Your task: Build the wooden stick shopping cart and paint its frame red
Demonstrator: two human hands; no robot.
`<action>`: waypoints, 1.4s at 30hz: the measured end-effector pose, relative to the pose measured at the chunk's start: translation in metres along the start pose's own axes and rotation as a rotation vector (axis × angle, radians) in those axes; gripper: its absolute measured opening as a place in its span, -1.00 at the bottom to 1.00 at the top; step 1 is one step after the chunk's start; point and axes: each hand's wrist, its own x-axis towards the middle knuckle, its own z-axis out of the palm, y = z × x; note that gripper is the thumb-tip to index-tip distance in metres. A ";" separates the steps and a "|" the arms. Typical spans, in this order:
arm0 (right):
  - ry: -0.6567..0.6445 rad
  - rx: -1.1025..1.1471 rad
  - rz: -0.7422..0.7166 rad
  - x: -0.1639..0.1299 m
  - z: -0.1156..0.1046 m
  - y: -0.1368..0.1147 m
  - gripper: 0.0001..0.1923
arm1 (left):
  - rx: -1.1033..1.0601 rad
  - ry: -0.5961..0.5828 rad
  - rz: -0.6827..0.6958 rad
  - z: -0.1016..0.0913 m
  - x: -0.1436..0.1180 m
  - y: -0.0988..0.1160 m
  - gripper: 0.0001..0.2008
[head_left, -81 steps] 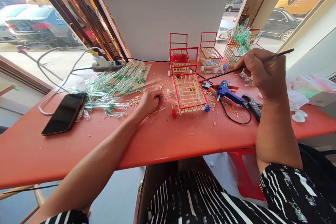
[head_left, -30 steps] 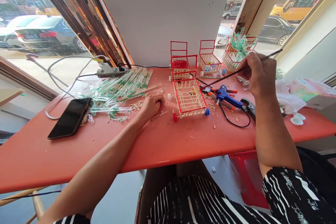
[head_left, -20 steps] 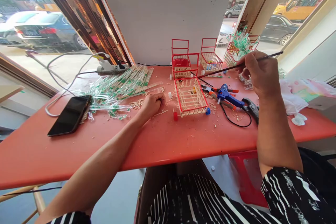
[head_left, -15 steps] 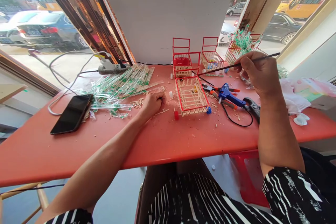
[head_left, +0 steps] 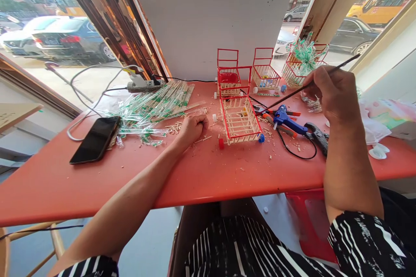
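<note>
My right hand [head_left: 341, 91] is raised over the right side of the table, its fingers closed on a thin, dark paintbrush [head_left: 289, 95]. The lower end of the brush slants down to the left, beside a small shopping cart [head_left: 241, 123] built of wooden sticks. Red colours the cart's rim and tall handle; its front wheels are red and blue. Left of the cart, my left hand [head_left: 194, 129] rests on the table in a loose fist, apart from the cart. No object shows in its fingers. Wood scraps [head_left: 173, 127] lie around it.
More stick carts [head_left: 265, 77] stand at the back. A blue glue gun [head_left: 287, 121] and pliers [head_left: 316, 136] lie right of the near cart. Wrapped chopsticks [head_left: 156, 104], a phone [head_left: 95, 140] and a power strip [head_left: 144, 86] occupy the left. White caps [head_left: 378, 151] sit far right.
My right hand has drawn the paintbrush away from the cart's handle; the brush's lower end is now lower and further right. The whole view has shifted slightly. My left hand stays in place.
</note>
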 end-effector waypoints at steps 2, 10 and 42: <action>0.018 0.052 0.003 0.001 -0.001 0.001 -0.41 | -0.020 0.059 0.015 -0.001 -0.001 0.002 -0.88; 0.006 0.146 0.091 0.002 0.009 -0.006 -0.36 | -0.016 0.190 0.018 -0.003 -0.004 0.003 -0.88; -0.009 0.089 -0.016 -0.003 0.011 -0.006 -0.37 | 0.004 0.189 0.039 -0.001 -0.005 0.000 -0.82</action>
